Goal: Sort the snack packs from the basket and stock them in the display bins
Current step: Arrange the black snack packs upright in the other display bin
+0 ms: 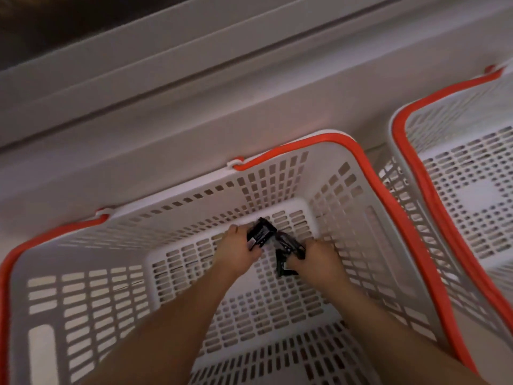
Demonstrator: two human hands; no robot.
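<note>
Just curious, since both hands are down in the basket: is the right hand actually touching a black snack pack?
Touching. In the head view, the right hand has its fingers curled round a black snack pack near the basket floor.

A pale grey ledge [166,129] runs behind, under a dark window strip [55,20].

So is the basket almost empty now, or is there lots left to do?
Almost empty. The basket shows only bare floor apart from the dark packs being lifted. The left hand grips one and the right hand grips another. Still left: putting them in the display bins, which aren't in view.
</note>
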